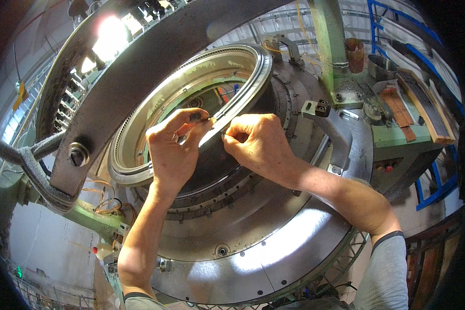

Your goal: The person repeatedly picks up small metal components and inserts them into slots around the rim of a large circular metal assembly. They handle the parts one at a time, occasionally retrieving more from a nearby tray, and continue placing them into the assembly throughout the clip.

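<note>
A broad, round machine bed (289,253) of grey steel spreads below and around both hands, its outer plate shiny and dotted with bolt holes. Ahead of and to the left of the left hand, a thick dark steel beam (134,72) slants overhead. The metal ring (261,72) lies directly under the fingertips and stretches away beyond both hands: it is tilted, silvery-grey along the edge, with concentric grooves, a row of fine teeth around part of its rim, a paler inner wall with scuffed patches, and a dark drum-like side below the right fingers. Beyond the right hand, to its right, rises a pale green column (330,41); nearer, further right, is a green bench (398,135). The right hand (258,147) is loosely curled, thumb and forefinger drawn together at the near edge of the ring; whether they grip anything cannot be made out. The left hand (173,142) is half closed over the ring, thumb and forefinger almost meeting; anything between them is too small to tell. Well right of the right hand rest a dark-topped wooden block (423,103), a metal pot (381,67) and a rusty can (354,54).
</note>
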